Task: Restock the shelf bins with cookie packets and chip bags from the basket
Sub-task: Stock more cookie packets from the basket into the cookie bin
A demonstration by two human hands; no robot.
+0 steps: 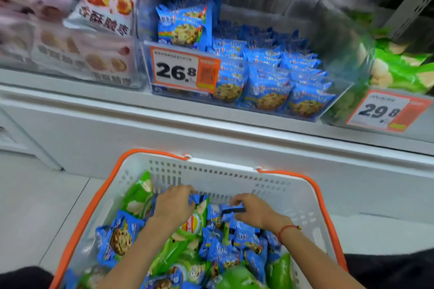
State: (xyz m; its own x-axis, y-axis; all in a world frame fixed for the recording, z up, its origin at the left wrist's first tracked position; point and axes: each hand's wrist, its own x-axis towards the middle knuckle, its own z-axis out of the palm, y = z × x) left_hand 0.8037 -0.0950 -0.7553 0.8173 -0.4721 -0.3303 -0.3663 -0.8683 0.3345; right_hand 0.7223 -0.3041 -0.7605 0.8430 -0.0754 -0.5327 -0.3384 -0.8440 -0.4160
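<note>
A white basket with orange handles sits low in front of me, filled with blue cookie packets and green chip bags. My left hand reaches into the far side of the basket and grips a blue cookie packet. My right hand pinches another blue cookie packet by its dark edge. On the shelf above, a clear bin holds rows of the same blue cookie packets behind a 26.8 price tag. The bin to its right holds green chip bags.
A clear bin of pink snack bags stands at the left of the shelf. A 29.8 price tag hangs on the green bin. The white shelf ledge runs between bins and basket. Pale floor tiles lie on the left.
</note>
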